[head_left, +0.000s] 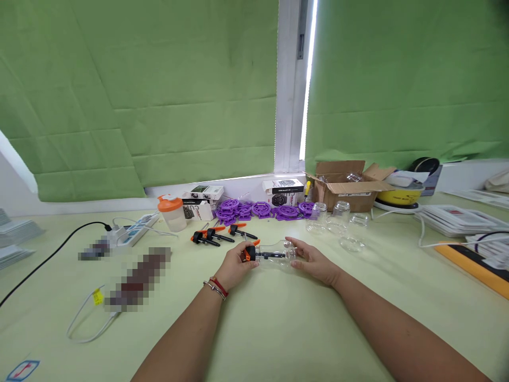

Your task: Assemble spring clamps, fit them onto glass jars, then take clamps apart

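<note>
A clear bottle (274, 249) lies sideways between my two hands, low over the table. My left hand (235, 265) is closed round a black-and-orange bottle top (249, 253) at the bottle's left end. A dark tube (272, 255) joined to this top runs inside the bottle. At the other end, my right hand (316, 261) grips the bottle, thumb below and fingers above. Beyond my left hand lie several similar black tops with orange levers (214, 235). To the far right of my hands are several clear bottles (341, 217).
Purple round plastic parts (261, 209) line the back with small printed boxes (282, 192). An open cardboard box (345, 185) stands back right. An orange-lidded shaker cup (172, 212) and a power strip (139, 229) are left; white cables and stacked papers (465, 218) lie right.
</note>
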### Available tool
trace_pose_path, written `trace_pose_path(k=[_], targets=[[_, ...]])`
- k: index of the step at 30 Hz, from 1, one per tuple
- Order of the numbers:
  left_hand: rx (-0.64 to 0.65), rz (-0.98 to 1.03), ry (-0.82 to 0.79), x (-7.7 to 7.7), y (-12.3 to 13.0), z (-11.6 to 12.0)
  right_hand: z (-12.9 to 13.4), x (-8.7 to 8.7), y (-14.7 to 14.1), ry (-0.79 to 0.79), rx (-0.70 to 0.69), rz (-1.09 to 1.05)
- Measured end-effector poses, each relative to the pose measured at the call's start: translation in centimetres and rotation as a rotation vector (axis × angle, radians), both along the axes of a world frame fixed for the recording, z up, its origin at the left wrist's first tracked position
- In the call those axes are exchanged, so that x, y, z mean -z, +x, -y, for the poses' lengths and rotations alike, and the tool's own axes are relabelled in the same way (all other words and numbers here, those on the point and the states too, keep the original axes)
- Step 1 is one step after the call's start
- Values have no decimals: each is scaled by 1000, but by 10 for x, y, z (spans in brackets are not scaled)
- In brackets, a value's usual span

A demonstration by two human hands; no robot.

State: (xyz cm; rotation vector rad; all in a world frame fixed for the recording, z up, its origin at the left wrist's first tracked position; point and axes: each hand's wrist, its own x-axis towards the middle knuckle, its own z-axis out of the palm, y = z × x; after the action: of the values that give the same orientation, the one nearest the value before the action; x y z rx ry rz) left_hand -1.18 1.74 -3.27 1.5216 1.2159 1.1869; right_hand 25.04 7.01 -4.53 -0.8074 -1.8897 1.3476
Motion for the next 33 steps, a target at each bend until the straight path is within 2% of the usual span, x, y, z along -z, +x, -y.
trace_pose_path(k=[4,13,19,22,33], targets=[[6,16,5,-3,1,1,-1,1,0,-34,13,-15],[-1,17,7,-3,0,1,10,-13,-5,-26,-17,6],[2,-32,5,5,-1,-1,8,-12,-6,46,95,42],[5,-58,14,6,-1,-1,7,-14,-6,63,102,42],[47,-28,-12,-2,3,2,2,-8,-6,64,205,79]])
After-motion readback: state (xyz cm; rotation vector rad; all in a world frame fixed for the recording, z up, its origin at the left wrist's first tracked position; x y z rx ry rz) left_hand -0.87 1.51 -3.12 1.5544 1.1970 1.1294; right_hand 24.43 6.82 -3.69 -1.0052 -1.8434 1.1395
